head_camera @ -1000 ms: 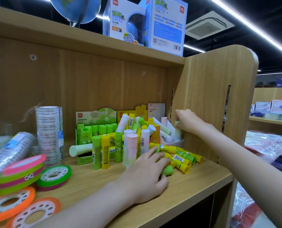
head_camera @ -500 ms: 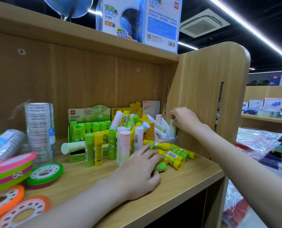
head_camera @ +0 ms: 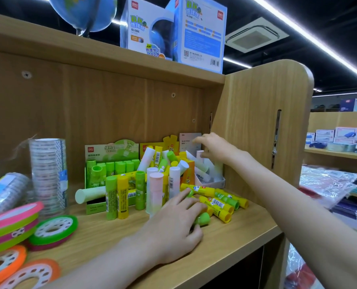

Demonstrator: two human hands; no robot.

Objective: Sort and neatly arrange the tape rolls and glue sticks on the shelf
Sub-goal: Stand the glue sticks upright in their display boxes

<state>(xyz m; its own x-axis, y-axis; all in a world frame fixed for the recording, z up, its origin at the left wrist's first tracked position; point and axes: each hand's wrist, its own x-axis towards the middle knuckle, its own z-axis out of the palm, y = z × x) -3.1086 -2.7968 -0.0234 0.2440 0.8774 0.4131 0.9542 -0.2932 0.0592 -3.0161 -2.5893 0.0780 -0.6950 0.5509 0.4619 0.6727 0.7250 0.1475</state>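
Green-capped glue stick (head_camera: 202, 219) is lying on the wooden shelf (head_camera: 231, 236) with the left hand (head_camera: 173, 228) resting over it, fingers (head_camera: 191, 206) curled loosely round its body so only the cap is poking out at the right. Beside those fingers, a heap of yellow and green sticks (head_camera: 217, 200) is lying flat, touching one another. The right hand (head_camera: 216, 148) is hanging over the white box (head_camera: 212, 176) in the back right corner, its fingers bent downward close to a pale pink stick (head_camera: 200, 153) standing in the box; motion blur is hiding whether they are pinching it, so I cannot tell. Just left of the left hand, five sticks are standing upright in a row: green (head_camera: 111, 198), yellow (head_camera: 122, 197), green (head_camera: 140, 189), pink (head_camera: 156, 193) and white (head_camera: 174, 182). Behind them a green display box (head_camera: 111, 155) is holding green sticks in neat rows, a pale green stick (head_camera: 90, 193) is lying across its front, and a yellow box (head_camera: 169, 144) next to it is holding a jumble of tilted sticks. Further left, a tall wrapped stack of clear tape (head_camera: 48, 176) is standing upright, another stack (head_camera: 3, 192) is leaning beside it, and flat coloured tape rolls (head_camera: 52, 228) in pink, green and orange are lying at the front left. On the board above are sitting a globe (head_camera: 84, 13) and a globe carton (head_camera: 173, 32).
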